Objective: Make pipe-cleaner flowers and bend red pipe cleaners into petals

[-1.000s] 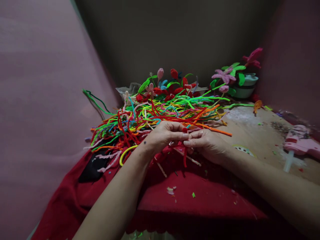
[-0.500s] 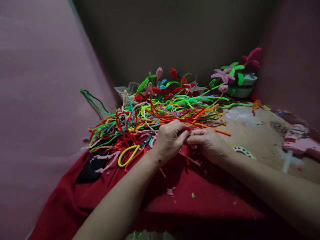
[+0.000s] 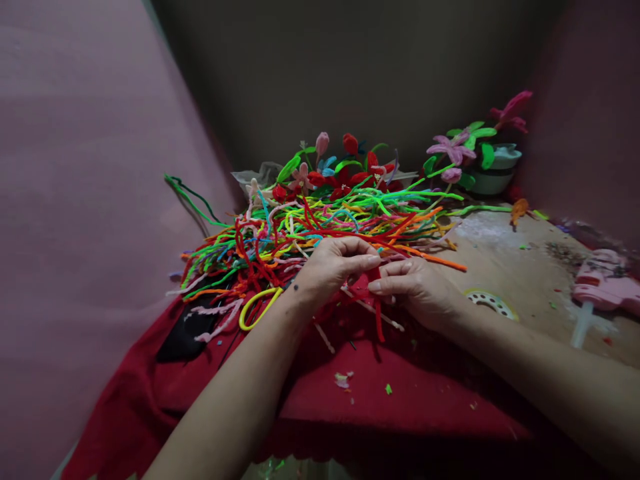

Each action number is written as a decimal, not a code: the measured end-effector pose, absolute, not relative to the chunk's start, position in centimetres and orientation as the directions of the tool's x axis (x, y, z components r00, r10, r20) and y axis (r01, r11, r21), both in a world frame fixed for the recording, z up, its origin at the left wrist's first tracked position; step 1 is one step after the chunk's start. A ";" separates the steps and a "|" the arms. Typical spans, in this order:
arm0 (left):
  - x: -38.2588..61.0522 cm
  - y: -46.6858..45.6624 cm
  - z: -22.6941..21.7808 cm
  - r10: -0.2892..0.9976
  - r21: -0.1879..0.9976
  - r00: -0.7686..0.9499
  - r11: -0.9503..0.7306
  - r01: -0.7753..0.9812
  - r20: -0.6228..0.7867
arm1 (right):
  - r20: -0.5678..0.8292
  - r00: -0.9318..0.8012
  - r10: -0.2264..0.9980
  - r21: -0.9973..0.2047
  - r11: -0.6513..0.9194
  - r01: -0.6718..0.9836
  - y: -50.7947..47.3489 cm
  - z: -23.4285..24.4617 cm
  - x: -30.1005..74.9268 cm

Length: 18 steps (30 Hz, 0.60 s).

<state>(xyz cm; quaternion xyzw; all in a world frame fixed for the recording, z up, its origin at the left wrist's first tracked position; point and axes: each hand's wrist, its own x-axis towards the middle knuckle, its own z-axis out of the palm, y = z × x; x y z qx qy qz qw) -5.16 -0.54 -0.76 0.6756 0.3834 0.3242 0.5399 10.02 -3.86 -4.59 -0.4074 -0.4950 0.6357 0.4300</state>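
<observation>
My left hand [image 3: 337,267] and my right hand [image 3: 423,290] meet over the front of the table, fingertips nearly touching. Between them is a red pipe cleaner [image 3: 379,322], bent, with one end hanging below the fingers. My left thumb and forefinger pinch its upper part. The right thumb and forefinger close on it lower down; the exact grip is partly hidden. Behind the hands spreads a large heap of coloured pipe cleaners [image 3: 320,223]. Beside my left wrist lie scissors with a yellow handle loop [image 3: 260,309], their blades hidden by the arm.
Pipe-cleaner flowers [image 3: 345,163] stand behind the heap, with a potted one [image 3: 493,177] at the back right. A pink glue gun [image 3: 603,280] and a white perforated ring [image 3: 493,303] lie on the right. A black flat item [image 3: 183,337] rests on the red cloth [image 3: 400,400], among scraps.
My left hand has turned and its fingers have lifted off a little, showing more of the red pipe cleaner between the hands. The whole view has shifted slightly.
</observation>
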 end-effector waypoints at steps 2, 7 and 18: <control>-5.0 -0.6 -0.7 0.878 0.950 0.475 -0.197 0.241 0.062 | -0.111 -0.313 0.943 -0.979 -0.159 -0.130 -3.9 -4.8 10.1; -4.2 -1.2 -0.8 0.904 0.833 0.320 -0.397 0.385 0.283 | -0.036 -0.269 0.963 -0.990 -0.071 -0.121 -3.7 -4.9 10.2; -5.0 -0.8 -0.2 0.904 0.974 0.428 -0.108 0.198 0.013 | -0.055 -0.243 0.968 -0.990 -0.084 -0.109 -3.4 -4.9 10.4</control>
